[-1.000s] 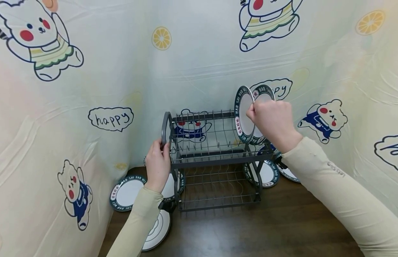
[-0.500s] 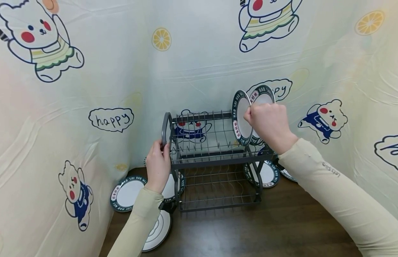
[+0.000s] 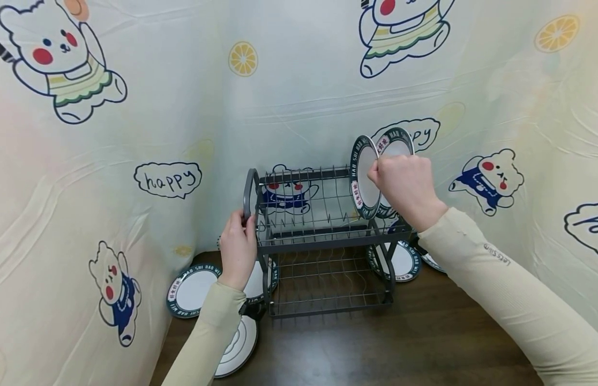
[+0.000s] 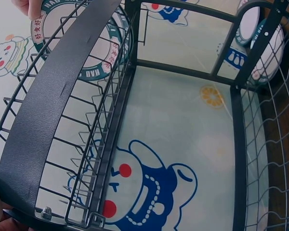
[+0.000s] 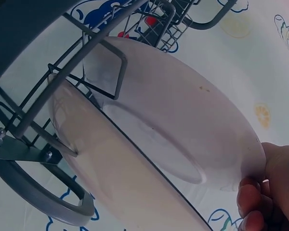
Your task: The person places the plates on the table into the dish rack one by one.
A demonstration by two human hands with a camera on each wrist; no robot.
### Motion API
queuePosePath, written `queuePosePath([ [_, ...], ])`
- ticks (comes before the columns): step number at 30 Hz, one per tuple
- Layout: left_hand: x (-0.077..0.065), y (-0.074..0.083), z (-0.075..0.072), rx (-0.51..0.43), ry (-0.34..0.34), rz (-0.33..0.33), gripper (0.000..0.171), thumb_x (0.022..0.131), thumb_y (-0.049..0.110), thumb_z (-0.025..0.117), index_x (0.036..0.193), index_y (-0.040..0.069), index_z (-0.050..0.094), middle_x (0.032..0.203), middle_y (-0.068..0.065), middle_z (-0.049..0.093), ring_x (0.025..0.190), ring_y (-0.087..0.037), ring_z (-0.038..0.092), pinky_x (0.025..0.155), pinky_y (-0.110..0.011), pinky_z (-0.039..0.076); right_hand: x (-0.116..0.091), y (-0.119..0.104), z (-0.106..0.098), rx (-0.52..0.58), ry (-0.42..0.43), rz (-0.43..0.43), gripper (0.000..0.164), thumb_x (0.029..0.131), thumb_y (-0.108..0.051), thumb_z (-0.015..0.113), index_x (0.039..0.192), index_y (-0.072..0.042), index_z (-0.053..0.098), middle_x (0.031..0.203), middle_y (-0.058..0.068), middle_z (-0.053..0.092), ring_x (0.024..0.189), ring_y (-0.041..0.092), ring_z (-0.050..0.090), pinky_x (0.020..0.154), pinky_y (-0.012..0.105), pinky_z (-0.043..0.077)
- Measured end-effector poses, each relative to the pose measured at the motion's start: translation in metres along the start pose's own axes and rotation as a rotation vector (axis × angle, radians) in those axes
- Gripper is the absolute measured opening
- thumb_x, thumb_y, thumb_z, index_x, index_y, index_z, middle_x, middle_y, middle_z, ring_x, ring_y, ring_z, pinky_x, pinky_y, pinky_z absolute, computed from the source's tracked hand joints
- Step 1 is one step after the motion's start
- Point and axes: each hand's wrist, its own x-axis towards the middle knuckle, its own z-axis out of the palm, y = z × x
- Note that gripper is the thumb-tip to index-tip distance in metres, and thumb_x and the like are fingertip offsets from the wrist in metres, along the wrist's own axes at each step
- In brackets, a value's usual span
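My left hand (image 3: 238, 252) holds the left end of a dark two-tier wire dish rack (image 3: 328, 244). At the rack's upper right, my right hand (image 3: 410, 185) pinches the edge of a white plate (image 3: 363, 179) with a dark green lettered rim. This plate stands upright on the top tier; the right wrist view shows its pale underside (image 5: 183, 101) with its lower edge among the wires and my fingertips (image 5: 248, 195) at its rim. Just to its right a matching plate (image 3: 397, 140) also stands upright in the top tier, partly hidden by my right hand.
On the dark wooden table (image 3: 337, 348) lie more plates: a green-rimmed plate (image 3: 190, 292) at left, a white ringed plate (image 3: 238, 351) in front, a plate (image 3: 402, 261) behind the rack's right leg. A printed curtain (image 3: 299, 96) hangs behind and at both sides.
Over the first half second my right hand moved slightly left and down with the plate, away from the second plate. Since then it stays nearly still. My left hand keeps its place on the rack.
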Motion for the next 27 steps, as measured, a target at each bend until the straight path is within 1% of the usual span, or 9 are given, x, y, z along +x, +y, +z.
queuePosePath([
  [9, -0.0001, -0.0011, 0.0005, 0.002, -0.004, -0.004, 0.028, 0.109, 0.018, 0.056, 0.123, -0.005, 0.060, 0.111, -0.021, 0.067, 0.096, -0.035, 0.071, 0.082, -0.050, 0.062, -0.0015, 0.0006, 0.0037, -0.003, -0.036, 0.003, 0.048, 0.096, -0.008, 0.057, 0.053, -0.012, 0.036, 0.045, -0.001, 0.030, 0.045, 0.015, 0.024, 0.041, 0.027, 0.019],
  [19, -0.0003, -0.0020, 0.0010, 0.002, -0.001, -0.004, 0.028, 0.109, 0.018, 0.056, 0.123, -0.006, 0.060, 0.112, -0.022, 0.067, 0.095, -0.035, 0.071, 0.082, -0.051, 0.062, -0.0001, 0.0013, 0.0073, -0.006, -0.006, -0.010, 0.047, 0.094, -0.004, 0.054, 0.053, -0.013, 0.032, 0.046, -0.002, 0.027, 0.047, 0.014, 0.021, 0.041, 0.027, 0.017],
  [22, -0.0004, -0.0016, 0.0009, 0.004, -0.002, -0.006, 0.028, 0.109, 0.018, 0.056, 0.123, -0.006, 0.060, 0.112, -0.022, 0.067, 0.095, -0.035, 0.071, 0.082, -0.051, 0.062, 0.0004, 0.0010, 0.0082, -0.015, -0.010, -0.013, 0.047, 0.093, -0.003, 0.053, 0.053, -0.013, 0.031, 0.046, -0.002, 0.026, 0.048, 0.014, 0.020, 0.041, 0.027, 0.017],
  [27, -0.0008, -0.0007, 0.0006, 0.008, -0.001, -0.004, 0.027, 0.108, 0.017, 0.057, 0.122, -0.006, 0.060, 0.111, -0.022, 0.067, 0.095, -0.036, 0.071, 0.082, -0.051, 0.062, 0.0007, -0.0006, 0.0078, -0.021, -0.043, -0.001, 0.046, 0.095, -0.005, 0.055, 0.054, -0.013, 0.034, 0.046, -0.002, 0.029, 0.047, 0.015, 0.022, 0.041, 0.027, 0.018],
])
